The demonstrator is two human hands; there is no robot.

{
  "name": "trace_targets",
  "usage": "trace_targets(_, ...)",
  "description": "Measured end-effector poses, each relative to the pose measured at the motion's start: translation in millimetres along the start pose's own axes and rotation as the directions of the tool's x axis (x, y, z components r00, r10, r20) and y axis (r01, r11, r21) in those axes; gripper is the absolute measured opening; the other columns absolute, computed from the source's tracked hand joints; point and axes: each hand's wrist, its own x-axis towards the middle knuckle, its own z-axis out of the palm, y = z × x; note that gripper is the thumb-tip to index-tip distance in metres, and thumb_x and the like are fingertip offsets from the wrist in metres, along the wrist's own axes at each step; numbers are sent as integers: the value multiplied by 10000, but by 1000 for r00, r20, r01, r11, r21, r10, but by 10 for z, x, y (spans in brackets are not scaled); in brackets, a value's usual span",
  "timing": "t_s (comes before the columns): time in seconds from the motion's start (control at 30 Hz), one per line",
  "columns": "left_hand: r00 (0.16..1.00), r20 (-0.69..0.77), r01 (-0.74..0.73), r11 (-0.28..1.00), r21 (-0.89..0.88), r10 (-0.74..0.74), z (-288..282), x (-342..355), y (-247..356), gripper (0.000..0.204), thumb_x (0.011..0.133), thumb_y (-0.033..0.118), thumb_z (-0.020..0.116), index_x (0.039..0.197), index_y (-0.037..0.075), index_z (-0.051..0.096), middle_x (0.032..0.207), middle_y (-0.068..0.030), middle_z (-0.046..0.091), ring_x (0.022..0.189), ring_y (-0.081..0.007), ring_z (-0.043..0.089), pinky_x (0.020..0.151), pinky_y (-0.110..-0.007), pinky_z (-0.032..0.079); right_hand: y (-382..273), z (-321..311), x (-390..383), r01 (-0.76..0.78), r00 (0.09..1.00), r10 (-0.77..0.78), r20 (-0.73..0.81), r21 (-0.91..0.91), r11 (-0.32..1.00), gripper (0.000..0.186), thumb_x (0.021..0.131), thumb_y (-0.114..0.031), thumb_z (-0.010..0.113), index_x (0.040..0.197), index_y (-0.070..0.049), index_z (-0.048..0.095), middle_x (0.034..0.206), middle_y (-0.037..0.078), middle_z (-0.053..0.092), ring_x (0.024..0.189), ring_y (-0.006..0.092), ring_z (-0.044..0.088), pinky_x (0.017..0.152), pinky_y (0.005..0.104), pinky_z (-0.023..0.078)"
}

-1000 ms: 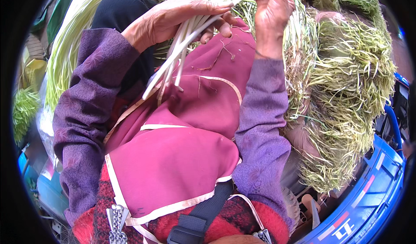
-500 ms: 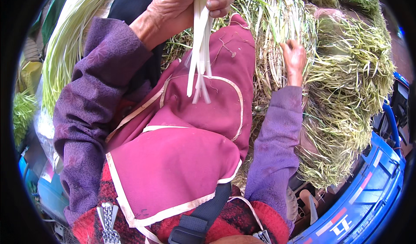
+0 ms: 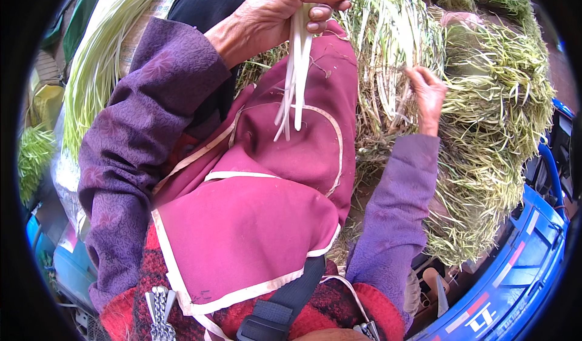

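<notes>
My left hand [image 3: 267, 15], at the top middle, is closed round a small bunch of green onion-like stalks [image 3: 297, 68]. Their smooth white lower ends hang down over my lap. To the right, my right hand [image 3: 429, 95] reaches the lower part of a loose heap of untrimmed stalks [image 3: 385, 41] with browned, stringy ends. Its thumb and fingertips come together in a pinch at the heap's edge. What lies between them is too small to make out against the stalks.
A maroon apron [image 3: 248, 238] with pale edging covers my lap. At the upper left lies a pile of cleaned pale stalks [image 3: 91, 80]. Bundled yellow-green stalks [image 3: 485, 123] stand at the right, beside a blue vehicle panel [image 3: 503, 274]. A teal container [image 3: 73, 274] is lower left.
My left hand has shifted slightly right with its bunch. My right hand has moved right and a little down along the heap, its fingers now drawn to a pinch.
</notes>
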Motion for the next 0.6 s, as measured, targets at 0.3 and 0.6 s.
trace_targets(0.3,968,-221,162,965,205,-115,35,29,-191,259,703,167,754,848,15,602,804,-88,641,471,-22,427,382,-152,347,-584,375,-753,54,998,-59,-4,437,898,83,768,0,664,850,6,649,740,-17,592,665,41,512,596,171,398)
trace_targets(0.6,963,-209,215,952,218,-169,24,-22,-304,189,695,69,732,808,17,590,631,9,539,448,-32,442,385,-158,343,-905,643,-1189,96,974,-148,170,278,956,88,756,-21,681,792,5,605,699,-11,544,613,30,468,516,181,370)
